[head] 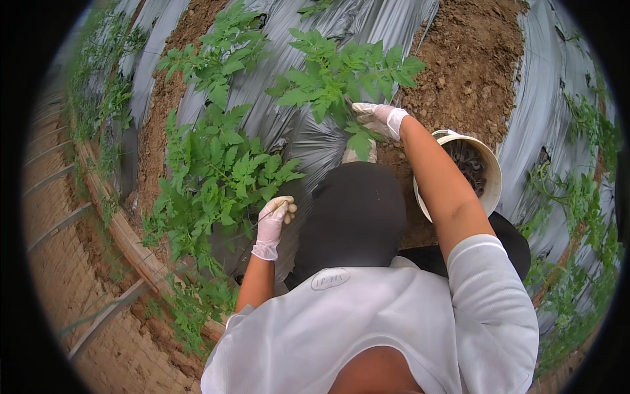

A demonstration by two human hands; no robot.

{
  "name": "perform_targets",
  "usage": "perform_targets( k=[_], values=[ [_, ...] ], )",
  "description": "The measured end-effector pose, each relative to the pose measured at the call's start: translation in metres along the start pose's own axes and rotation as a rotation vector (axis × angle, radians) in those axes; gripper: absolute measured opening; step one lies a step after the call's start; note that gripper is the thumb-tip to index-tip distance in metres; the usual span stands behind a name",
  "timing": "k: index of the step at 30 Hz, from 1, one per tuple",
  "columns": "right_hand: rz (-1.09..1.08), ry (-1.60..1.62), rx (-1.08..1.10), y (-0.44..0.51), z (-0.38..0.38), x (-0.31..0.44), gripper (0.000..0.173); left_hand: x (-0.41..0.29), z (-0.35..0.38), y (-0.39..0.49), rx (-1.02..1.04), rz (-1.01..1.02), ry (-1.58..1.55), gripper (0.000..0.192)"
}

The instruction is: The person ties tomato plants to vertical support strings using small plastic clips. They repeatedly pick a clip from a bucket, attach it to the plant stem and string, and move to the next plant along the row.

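Observation:
My left hand [275, 221], in a thin whitish glove, is closed round a thin cord or wire beside a leafy tomato plant [216, 172]. At the base of another tomato plant [339, 79] is my right hand [381, 118], gloved too, its fingers stretched toward the stem; leaves partly hide that spot, and I cannot tell whether it grips something. Right of my knee stands a white bucket [496, 172] holding many small dark pieces, probably clips; my right forearm crosses in front of it.
Silver plastic mulch film [536, 98] covers the beds, with bare soil [467, 74] between strips. A wooden board [118, 226] and curved metal bars [106, 315] run along the left. More plants grow at the far right.

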State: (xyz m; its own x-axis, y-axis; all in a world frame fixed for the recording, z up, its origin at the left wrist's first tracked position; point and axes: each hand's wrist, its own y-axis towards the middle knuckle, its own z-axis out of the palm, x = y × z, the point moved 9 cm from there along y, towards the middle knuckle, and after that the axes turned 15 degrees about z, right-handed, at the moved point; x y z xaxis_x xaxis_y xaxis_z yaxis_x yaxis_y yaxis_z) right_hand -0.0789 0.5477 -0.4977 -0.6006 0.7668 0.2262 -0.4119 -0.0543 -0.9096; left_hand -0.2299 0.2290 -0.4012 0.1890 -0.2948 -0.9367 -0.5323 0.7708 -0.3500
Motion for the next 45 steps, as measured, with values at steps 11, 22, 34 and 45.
perform_targets(
  k=[11,22,34,45],
  values=[
    [-0.187,0.145,0.203,-0.024,0.105,0.153,0.051,0.034,0.136,0.281,-0.189,0.426,-0.064,0.015],
    [-0.392,-0.172,-0.063,0.013,-0.009,0.185,0.039,0.064,0.090,0.316,-0.590,0.156,-0.049,0.019],
    [-0.783,-1.060,-0.727,0.026,0.043,0.167,0.034,0.070,0.094,0.335,-0.523,0.461,0.004,0.016],
    [-0.857,-1.096,-0.813,0.056,0.061,0.174,0.015,0.064,0.103,0.336,-0.485,0.457,-0.017,0.029]
  ],
)
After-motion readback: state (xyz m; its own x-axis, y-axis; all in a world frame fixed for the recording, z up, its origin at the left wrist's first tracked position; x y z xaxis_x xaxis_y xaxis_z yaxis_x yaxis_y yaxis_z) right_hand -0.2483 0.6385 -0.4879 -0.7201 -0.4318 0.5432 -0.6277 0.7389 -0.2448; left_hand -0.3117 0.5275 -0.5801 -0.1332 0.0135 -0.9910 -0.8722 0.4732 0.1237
